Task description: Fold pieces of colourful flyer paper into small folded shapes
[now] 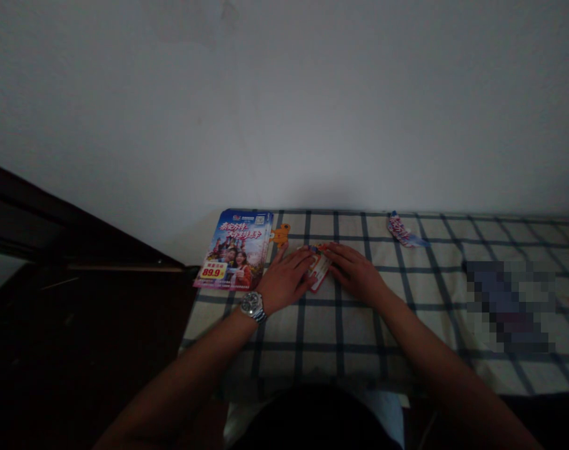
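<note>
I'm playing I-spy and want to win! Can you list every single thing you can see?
checked cloth: one, pale with dark lines, under the papers
flyer: one, blue and pink, left end of the cloth
paper shape: one, orange, by the flyer's far corner
small card: one, red and white, under both hands' fingers
paper scrap: one, red and blue, far edge of cloth
furniture: one, dark brown, left of the cloth
wall: one, pale grey, behind
wristwatch: one, silver, left wrist
left hand: one, flat on the card
right hand: one, flat on the card
</note>
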Available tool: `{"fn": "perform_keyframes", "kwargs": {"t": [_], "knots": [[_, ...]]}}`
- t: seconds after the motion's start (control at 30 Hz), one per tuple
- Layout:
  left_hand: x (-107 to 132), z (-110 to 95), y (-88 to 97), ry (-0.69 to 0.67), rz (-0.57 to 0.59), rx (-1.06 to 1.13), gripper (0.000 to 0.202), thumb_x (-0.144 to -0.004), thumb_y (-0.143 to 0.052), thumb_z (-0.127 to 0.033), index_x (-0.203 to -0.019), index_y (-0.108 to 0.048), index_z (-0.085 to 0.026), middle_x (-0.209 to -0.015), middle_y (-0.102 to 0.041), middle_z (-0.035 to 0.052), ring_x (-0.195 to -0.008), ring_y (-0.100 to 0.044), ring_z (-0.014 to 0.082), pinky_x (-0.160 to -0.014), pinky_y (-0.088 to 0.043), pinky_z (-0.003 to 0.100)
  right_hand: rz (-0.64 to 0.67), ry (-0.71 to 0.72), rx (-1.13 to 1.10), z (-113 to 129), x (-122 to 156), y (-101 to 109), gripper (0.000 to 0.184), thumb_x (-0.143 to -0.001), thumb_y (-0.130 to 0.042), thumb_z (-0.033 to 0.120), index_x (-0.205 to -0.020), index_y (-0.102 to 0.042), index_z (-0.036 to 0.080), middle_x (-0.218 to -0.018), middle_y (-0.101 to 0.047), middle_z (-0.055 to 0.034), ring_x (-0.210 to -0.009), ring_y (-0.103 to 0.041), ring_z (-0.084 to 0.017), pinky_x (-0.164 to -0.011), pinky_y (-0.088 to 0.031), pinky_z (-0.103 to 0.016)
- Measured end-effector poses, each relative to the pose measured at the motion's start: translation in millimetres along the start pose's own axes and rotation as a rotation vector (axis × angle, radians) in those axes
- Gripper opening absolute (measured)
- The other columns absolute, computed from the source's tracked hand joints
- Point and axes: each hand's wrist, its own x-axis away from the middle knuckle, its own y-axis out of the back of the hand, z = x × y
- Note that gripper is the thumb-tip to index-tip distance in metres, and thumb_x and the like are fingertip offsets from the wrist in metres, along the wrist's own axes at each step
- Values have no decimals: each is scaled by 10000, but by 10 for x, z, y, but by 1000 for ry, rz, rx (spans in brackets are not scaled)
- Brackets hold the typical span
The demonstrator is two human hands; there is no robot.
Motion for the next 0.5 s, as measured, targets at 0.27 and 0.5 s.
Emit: {"fn": "perform_keyframes", "kwargs": {"t": [0.27,0.5], "knots": [[-11,-40,62,69,-34,-81,375,-1011,-543,-394,-1338,-613,-223,-1408,-587,106,-1323,-517,300,-1240,-277,565,38,17,21,0,-13,-8,444,-1003,-592,278,-1444,-561,250,-1456,-615,-99,-1353,-567,-286,-1148,-478,-536],[-17,-21,67,110,-44,-67,390,-1023,-527,-413,-1366,-594,-241,-1388,-583,97,-1316,-517,293,-1215,-316,550,-4,8,29,31,-10,16,418,-989,-611,270,-1405,-590,241,-1348,-683,-91,-1266,-610,-284,-1115,-496,-532]]}}
